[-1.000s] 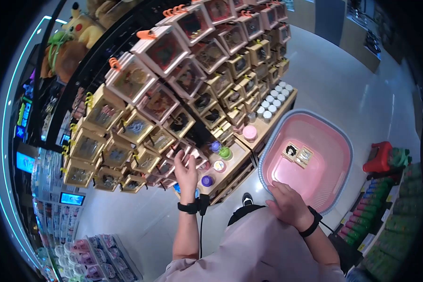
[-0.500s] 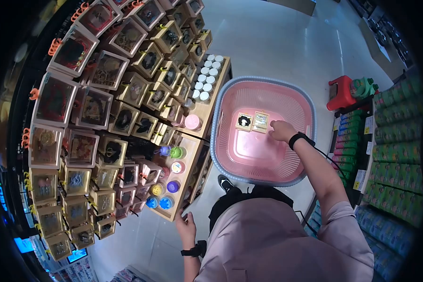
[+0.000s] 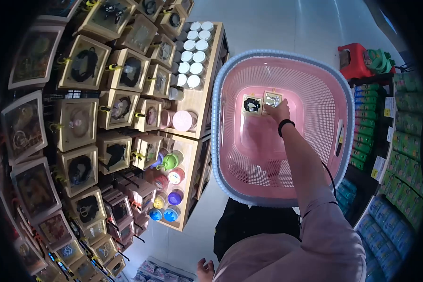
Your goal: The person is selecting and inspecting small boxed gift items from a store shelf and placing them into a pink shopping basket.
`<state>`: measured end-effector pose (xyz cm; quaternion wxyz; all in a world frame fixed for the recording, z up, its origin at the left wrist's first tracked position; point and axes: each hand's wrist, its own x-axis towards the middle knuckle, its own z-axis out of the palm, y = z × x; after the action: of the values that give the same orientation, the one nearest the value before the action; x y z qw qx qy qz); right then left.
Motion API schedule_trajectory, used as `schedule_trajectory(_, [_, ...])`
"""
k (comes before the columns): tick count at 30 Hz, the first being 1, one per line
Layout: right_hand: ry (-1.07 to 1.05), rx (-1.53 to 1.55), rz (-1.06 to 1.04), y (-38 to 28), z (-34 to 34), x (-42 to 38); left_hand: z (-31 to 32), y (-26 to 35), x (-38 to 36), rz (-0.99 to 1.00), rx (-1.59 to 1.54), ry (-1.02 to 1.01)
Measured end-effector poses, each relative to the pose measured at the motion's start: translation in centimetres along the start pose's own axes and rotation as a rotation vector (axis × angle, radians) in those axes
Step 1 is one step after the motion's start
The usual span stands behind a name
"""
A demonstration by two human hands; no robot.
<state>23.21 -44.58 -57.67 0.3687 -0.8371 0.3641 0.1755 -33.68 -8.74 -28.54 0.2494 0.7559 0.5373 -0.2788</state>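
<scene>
My right hand [image 3: 278, 112] reaches down into a large pink laundry basket [image 3: 286, 197] with a blue rim. Its fingers are closed on the lower edge of a small wooden-framed box [image 3: 273, 99] with pale silvery pieces inside, lying on the basket floor. Left of that box, nearly touching it, is a second framed box [image 3: 252, 105] with a black and white item inside. At the bottom edge of the view my left hand [image 3: 205, 270] hangs empty, fingers loosely bent and thumb apart, near the display stand's lower corner; the wrist is out of view.
To the left, a rack holds many framed boxes [image 3: 84, 63] on hooks. A wooden shelf [image 3: 203, 105] beside it carries white-lidded jars [image 3: 196, 56] and colourful tubs [image 3: 175, 197]. On the right stand green packs [image 3: 404, 150], bottles and a red container [image 3: 350, 58].
The view has moved closer to the basket. My right hand has gone from beside the right-hand box onto its lower edge. My left hand now shows lower, at the view's edge.
</scene>
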Motion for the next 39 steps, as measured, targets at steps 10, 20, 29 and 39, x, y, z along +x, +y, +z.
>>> schedule_trajectory(10, [0.144,-0.165,-0.035,-1.0,2.2,-1.3,-2.5,4.6,4.6,0.137,0.056,-0.019])
schedule_trajectory(20, [0.191,-0.39,-0.144,-2.0,2.3,-1.2,-1.4,3.4,5.6,0.156,-0.013,-0.082])
schedule_trajectory(29, [0.091,-0.291,0.008,-0.7,1.4,-2.6,-1.0,4.2,4.5,0.143,-0.043,-0.081])
schedule_trajectory(39, [-0.015,0.198,-0.034,-0.3,-3.7,-5.0,-1.3,10.4,3.1,0.265,-0.055,-0.057])
